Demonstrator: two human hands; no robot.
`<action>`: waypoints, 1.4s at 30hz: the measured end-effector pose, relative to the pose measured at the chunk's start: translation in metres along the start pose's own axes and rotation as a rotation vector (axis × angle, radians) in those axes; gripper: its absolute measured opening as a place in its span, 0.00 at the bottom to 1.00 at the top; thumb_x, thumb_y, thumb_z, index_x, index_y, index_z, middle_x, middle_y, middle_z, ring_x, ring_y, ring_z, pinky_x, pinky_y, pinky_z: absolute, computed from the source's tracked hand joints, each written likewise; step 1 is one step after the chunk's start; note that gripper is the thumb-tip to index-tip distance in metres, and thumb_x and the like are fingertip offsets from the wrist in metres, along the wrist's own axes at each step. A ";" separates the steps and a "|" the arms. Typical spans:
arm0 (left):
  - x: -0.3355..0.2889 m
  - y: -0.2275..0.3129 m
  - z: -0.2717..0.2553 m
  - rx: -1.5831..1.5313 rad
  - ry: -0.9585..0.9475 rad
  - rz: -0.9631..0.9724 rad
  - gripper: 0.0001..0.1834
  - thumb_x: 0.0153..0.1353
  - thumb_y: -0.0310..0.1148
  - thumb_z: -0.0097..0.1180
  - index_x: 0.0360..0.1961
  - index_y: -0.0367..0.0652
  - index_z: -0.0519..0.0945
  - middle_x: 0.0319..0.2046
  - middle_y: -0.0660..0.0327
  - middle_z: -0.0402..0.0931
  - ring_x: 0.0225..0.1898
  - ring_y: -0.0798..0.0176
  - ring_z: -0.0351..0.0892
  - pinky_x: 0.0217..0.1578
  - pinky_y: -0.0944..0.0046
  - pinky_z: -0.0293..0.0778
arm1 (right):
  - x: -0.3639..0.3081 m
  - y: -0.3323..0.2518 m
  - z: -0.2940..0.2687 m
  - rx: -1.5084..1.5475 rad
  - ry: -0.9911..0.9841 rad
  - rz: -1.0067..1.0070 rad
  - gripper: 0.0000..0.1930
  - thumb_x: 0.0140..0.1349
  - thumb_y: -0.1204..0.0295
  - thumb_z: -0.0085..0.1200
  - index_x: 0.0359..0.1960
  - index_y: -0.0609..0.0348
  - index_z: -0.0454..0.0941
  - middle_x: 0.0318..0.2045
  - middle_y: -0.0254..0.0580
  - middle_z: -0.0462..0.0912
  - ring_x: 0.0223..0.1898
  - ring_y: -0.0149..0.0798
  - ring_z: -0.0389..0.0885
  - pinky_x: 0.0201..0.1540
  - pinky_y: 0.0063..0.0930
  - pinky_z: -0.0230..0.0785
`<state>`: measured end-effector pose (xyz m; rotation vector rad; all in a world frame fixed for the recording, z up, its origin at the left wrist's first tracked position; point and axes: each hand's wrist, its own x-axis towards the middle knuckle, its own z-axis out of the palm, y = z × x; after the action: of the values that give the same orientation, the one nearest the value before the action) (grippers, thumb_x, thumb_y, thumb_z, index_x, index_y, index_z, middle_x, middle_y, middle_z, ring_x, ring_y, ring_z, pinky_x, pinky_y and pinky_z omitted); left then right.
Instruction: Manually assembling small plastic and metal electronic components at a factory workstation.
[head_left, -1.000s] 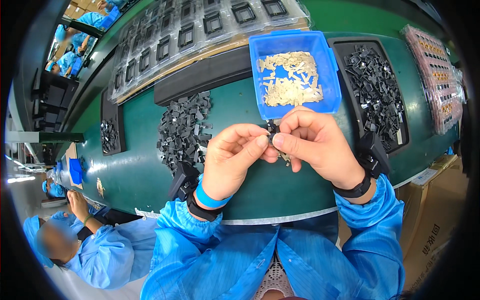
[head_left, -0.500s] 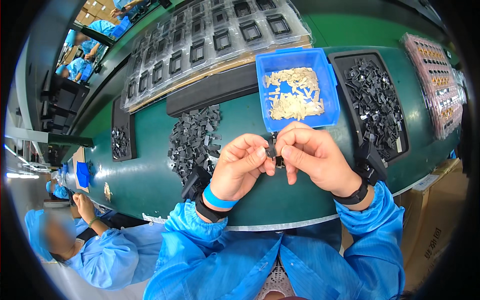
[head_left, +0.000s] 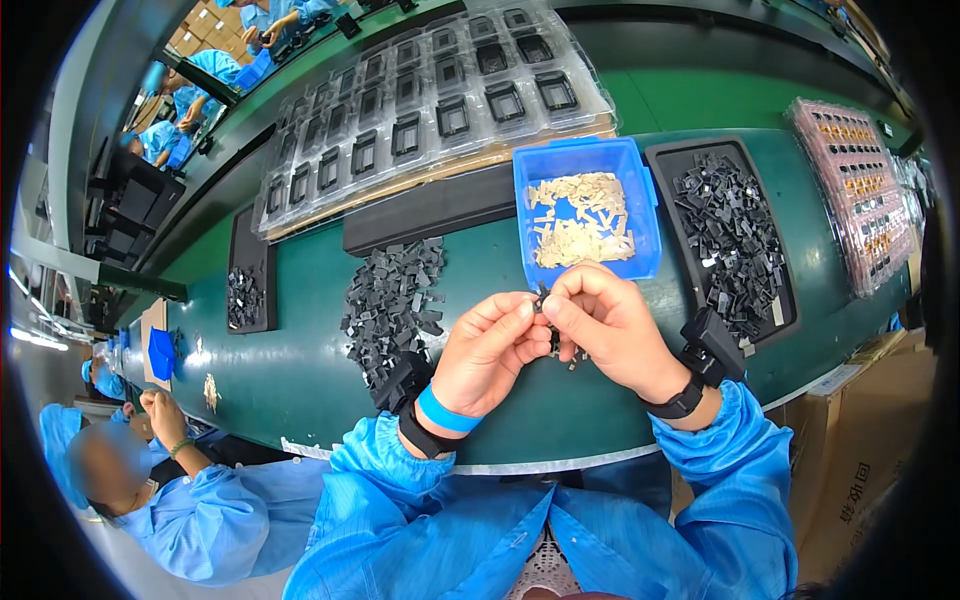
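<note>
My left hand and my right hand meet above the green belt, fingertips pinched together on a small black part. Both hands touch it; most of it is hidden by my fingers. Just beyond my fingers stands a blue bin with several pale tan metal pieces. To the left of my left hand lies a pile of small black parts. Each wrist carries a black strap, and the left also has a blue band.
A black tray of black parts sits right of the bin. Clear blister trays of black frames stand at the back, and a pink-toned tray of small parts at far right. Another person in blue works at lower left. A cardboard box stands at right.
My hands stay pinched on the small black part; the view has shifted slightly, so bin and trays sit a little lower and to the right.
</note>
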<state>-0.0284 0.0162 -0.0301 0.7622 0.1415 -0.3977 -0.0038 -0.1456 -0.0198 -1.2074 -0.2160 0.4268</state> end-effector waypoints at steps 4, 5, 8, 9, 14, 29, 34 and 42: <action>-0.001 -0.001 0.005 0.017 0.045 -0.007 0.07 0.61 0.30 0.50 0.37 0.39 0.76 0.31 0.63 0.77 0.31 0.71 0.77 0.34 0.72 0.76 | 0.002 0.008 0.001 -0.306 0.131 -0.260 0.07 0.58 0.73 0.53 0.26 0.63 0.72 0.26 0.35 0.68 0.22 0.24 0.73 0.21 0.16 0.65; -0.001 -0.002 0.005 0.035 0.052 -0.002 0.07 0.61 0.30 0.50 0.37 0.39 0.76 0.31 0.62 0.77 0.31 0.71 0.77 0.34 0.72 0.77 | 0.003 0.008 0.001 -0.306 0.132 -0.259 0.07 0.58 0.73 0.53 0.26 0.63 0.72 0.26 0.35 0.68 0.22 0.24 0.73 0.21 0.16 0.65; -0.001 -0.002 0.005 0.055 0.071 -0.007 0.07 0.61 0.30 0.50 0.37 0.39 0.76 0.30 0.62 0.77 0.30 0.71 0.78 0.34 0.72 0.77 | 0.004 0.010 -0.001 -0.477 0.154 -0.397 0.07 0.56 0.74 0.55 0.25 0.64 0.72 0.26 0.36 0.68 0.22 0.25 0.72 0.21 0.17 0.64; -0.001 -0.002 0.005 0.058 0.083 -0.016 0.07 0.61 0.30 0.50 0.36 0.39 0.76 0.30 0.62 0.77 0.30 0.71 0.77 0.34 0.71 0.77 | 0.004 0.011 -0.002 -0.432 0.137 -0.346 0.06 0.56 0.75 0.54 0.26 0.65 0.72 0.27 0.36 0.68 0.23 0.25 0.73 0.22 0.17 0.65; -0.002 0.000 0.003 0.009 0.063 -0.037 0.07 0.61 0.30 0.50 0.37 0.38 0.76 0.31 0.61 0.78 0.31 0.70 0.78 0.34 0.71 0.78 | 0.001 0.005 0.000 -0.189 0.081 -0.194 0.03 0.56 0.78 0.51 0.27 0.66 0.73 0.30 0.36 0.69 0.25 0.25 0.73 0.24 0.16 0.69; -0.008 0.001 0.003 0.414 0.073 0.245 0.08 0.55 0.20 0.55 0.37 0.36 0.78 0.34 0.57 0.78 0.34 0.66 0.79 0.36 0.70 0.76 | -0.003 -0.009 -0.007 0.057 -0.035 0.122 0.06 0.59 0.72 0.50 0.29 0.62 0.74 0.23 0.34 0.73 0.19 0.24 0.74 0.21 0.15 0.66; -0.010 -0.001 0.004 0.708 0.080 0.445 0.10 0.52 0.19 0.57 0.37 0.34 0.78 0.34 0.56 0.78 0.33 0.69 0.78 0.35 0.72 0.75 | -0.005 -0.009 -0.005 0.089 -0.040 0.192 0.03 0.58 0.74 0.47 0.29 0.59 0.72 0.20 0.33 0.74 0.19 0.27 0.75 0.21 0.15 0.63; -0.008 -0.006 0.006 0.776 0.006 0.518 0.20 0.52 0.17 0.57 0.48 0.36 0.73 0.34 0.55 0.78 0.38 0.66 0.78 0.40 0.68 0.76 | -0.002 -0.005 -0.009 -0.058 -0.030 0.132 0.08 0.61 0.68 0.49 0.29 0.61 0.72 0.21 0.33 0.73 0.17 0.26 0.75 0.18 0.15 0.63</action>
<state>-0.0379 0.0103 -0.0275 1.5174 -0.2222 0.0658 -0.0013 -0.1558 -0.0178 -1.2768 -0.1758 0.5570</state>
